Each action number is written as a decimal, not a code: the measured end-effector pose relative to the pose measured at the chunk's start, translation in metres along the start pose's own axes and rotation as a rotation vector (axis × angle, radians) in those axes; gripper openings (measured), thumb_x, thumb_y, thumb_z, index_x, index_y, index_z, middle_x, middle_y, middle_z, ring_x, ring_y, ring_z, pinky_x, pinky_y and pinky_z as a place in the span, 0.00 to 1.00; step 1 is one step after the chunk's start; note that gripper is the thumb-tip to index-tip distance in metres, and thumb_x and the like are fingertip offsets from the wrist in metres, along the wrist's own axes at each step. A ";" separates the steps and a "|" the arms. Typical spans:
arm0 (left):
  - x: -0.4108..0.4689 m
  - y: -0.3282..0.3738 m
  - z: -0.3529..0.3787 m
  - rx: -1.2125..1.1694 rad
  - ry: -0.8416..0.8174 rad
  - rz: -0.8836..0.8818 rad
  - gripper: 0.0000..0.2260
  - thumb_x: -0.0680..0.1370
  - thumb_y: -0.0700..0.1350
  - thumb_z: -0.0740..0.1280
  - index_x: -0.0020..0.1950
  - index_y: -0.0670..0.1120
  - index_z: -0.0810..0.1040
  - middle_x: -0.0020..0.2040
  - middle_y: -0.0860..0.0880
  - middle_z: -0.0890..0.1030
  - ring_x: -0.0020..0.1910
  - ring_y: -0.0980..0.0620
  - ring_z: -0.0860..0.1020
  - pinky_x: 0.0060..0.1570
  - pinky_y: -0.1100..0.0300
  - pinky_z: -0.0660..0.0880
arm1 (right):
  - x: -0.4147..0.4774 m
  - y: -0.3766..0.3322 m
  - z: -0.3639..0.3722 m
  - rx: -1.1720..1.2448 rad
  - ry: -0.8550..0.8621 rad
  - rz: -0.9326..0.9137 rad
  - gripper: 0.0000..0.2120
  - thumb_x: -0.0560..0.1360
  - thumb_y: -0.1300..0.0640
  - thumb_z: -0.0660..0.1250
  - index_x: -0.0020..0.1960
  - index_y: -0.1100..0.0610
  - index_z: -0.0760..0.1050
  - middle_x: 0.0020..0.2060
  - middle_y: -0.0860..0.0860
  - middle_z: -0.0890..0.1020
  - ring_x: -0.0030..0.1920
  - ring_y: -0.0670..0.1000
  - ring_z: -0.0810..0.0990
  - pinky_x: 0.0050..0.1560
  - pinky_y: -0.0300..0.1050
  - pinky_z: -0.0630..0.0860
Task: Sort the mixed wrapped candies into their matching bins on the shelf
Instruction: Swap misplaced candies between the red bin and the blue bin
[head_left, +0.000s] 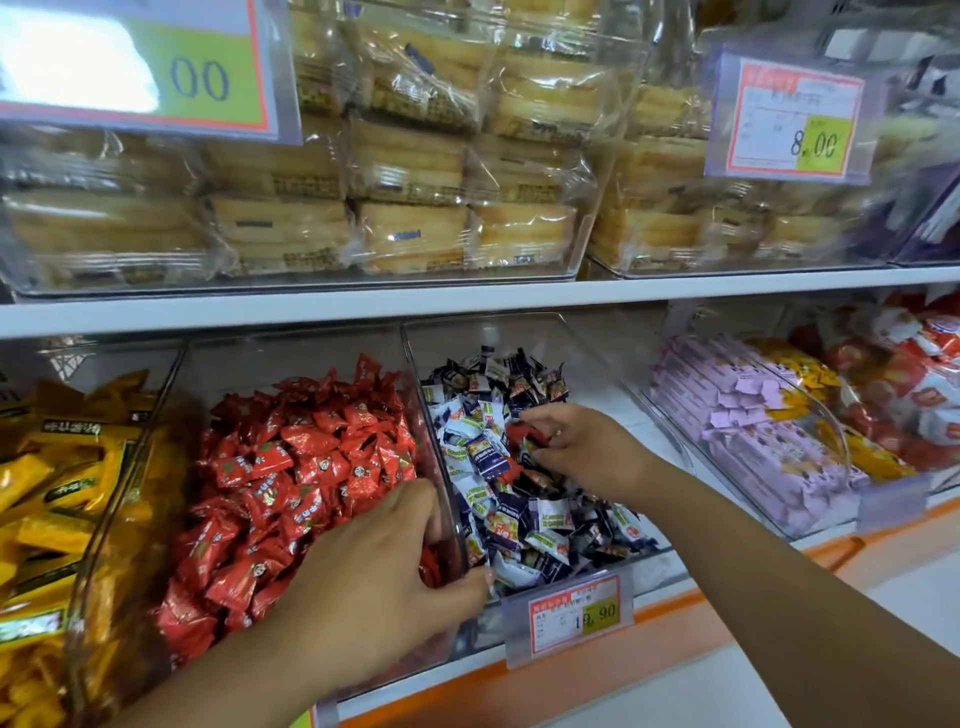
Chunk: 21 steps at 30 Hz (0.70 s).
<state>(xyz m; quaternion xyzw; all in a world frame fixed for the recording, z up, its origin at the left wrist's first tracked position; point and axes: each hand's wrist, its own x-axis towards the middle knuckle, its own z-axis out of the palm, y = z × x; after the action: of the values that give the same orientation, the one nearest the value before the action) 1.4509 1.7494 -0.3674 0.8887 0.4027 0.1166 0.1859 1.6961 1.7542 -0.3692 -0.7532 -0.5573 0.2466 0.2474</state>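
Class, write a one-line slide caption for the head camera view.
Right hand pinches a stray red candy from the blue-and-white candy bin; left hand grips its side wall.

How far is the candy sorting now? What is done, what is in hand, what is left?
Done: the red bin looks all red. In hand: the right hand pinches a red candy in the blue-and-white bin; the left hand rests at the divider. Left: moving it across, then checking for more strays.

The left hand (374, 582) and right hand (584, 447) are bare.
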 end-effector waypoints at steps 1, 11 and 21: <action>0.000 0.000 0.000 -0.001 0.000 0.000 0.20 0.71 0.69 0.61 0.45 0.55 0.61 0.40 0.52 0.69 0.38 0.58 0.69 0.34 0.61 0.64 | 0.002 0.001 -0.002 -0.010 0.005 -0.005 0.17 0.77 0.60 0.68 0.64 0.50 0.75 0.47 0.48 0.78 0.37 0.45 0.76 0.34 0.33 0.71; 0.001 0.000 0.001 -0.010 -0.014 -0.002 0.19 0.71 0.69 0.62 0.45 0.55 0.61 0.40 0.53 0.69 0.35 0.58 0.68 0.32 0.62 0.63 | -0.009 0.000 -0.023 0.131 0.091 -0.027 0.04 0.77 0.56 0.68 0.44 0.53 0.80 0.40 0.44 0.81 0.38 0.41 0.78 0.36 0.27 0.72; 0.001 -0.001 0.001 -0.045 -0.015 -0.003 0.20 0.71 0.69 0.62 0.44 0.55 0.61 0.36 0.52 0.67 0.35 0.60 0.69 0.32 0.63 0.64 | 0.001 -0.006 -0.002 -0.048 -0.093 -0.018 0.21 0.74 0.61 0.71 0.64 0.49 0.72 0.56 0.48 0.74 0.43 0.46 0.76 0.37 0.33 0.72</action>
<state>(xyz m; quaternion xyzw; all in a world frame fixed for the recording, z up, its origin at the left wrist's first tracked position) 1.4512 1.7504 -0.3690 0.8844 0.4001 0.1185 0.2089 1.6935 1.7569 -0.3641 -0.7417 -0.5807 0.2658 0.2051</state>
